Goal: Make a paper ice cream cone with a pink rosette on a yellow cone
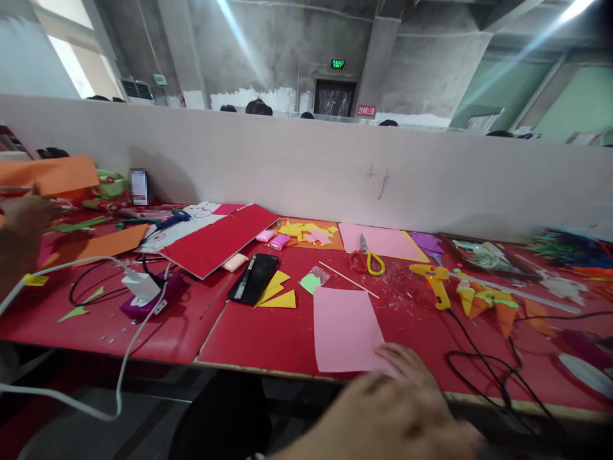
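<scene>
A pink sheet of paper lies at the table's front edge. My right hand rests at its lower right corner, fingers stretched out over the paper. In front of it, my left hand crosses the lower middle of the view, smeared by motion. Its fingers cannot be made out, nor whether it holds anything. Beyond the sheet lie a thin wooden stick, red-and-yellow scissors and a light green paper piece on clear plastic.
A yellow glue gun with a black cord lies right, beside orange paper cones. Left are a black phone, yellow paper triangles, a red board and a purple power strip. Another person's hand shows far left.
</scene>
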{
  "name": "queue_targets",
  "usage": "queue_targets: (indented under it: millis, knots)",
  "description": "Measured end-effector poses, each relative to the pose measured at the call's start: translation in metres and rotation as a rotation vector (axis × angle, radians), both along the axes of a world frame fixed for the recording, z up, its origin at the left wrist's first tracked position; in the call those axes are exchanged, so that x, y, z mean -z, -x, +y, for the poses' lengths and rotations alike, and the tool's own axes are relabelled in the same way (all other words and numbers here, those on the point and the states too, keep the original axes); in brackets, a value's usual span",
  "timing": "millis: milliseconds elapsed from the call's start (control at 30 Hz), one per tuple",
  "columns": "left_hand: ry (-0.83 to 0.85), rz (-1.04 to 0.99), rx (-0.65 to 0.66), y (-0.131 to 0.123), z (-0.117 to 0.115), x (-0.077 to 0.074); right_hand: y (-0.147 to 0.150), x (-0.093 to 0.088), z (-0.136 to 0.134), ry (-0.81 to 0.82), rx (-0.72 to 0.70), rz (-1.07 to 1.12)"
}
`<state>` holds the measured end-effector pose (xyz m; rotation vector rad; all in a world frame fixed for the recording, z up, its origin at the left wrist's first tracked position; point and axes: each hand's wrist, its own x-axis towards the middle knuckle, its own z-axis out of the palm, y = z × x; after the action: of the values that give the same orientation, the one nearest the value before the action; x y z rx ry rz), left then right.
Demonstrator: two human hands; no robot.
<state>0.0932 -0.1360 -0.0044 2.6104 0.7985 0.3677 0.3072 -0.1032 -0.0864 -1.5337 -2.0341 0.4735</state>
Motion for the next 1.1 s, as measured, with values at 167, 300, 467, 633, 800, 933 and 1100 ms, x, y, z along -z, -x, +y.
queue_targets:
  millis: [167,300,467,633,800,933,1100]
  knots:
    - [0.046,0.045,-0.128,0.054,0.042,0.012,0.0,-0.024,-0.019,0.075,-0.06,0.032]
    - [0.113,0.058,-0.172,0.081,0.045,0.033,0.01,-0.04,-0.024,0.121,-0.113,0.056]
    - [0.104,-0.01,-0.19,0.076,0.047,0.043,0.013,-0.036,-0.015,0.179,-0.181,0.096]
    - [0.103,-0.11,-0.296,0.068,0.054,0.045,0.016,-0.03,-0.006,0.207,-0.037,0.135]
    - [0.075,-0.133,-0.521,0.057,0.056,0.057,0.032,-0.024,0.002,0.102,0.164,0.096]
    - [0.005,-0.076,-0.687,0.052,0.056,0.062,0.043,-0.015,0.009,0.014,0.301,-0.07]
    - [-0.024,-0.019,-0.788,0.051,0.057,0.062,0.05,-0.012,0.013,-0.064,0.389,-0.282]
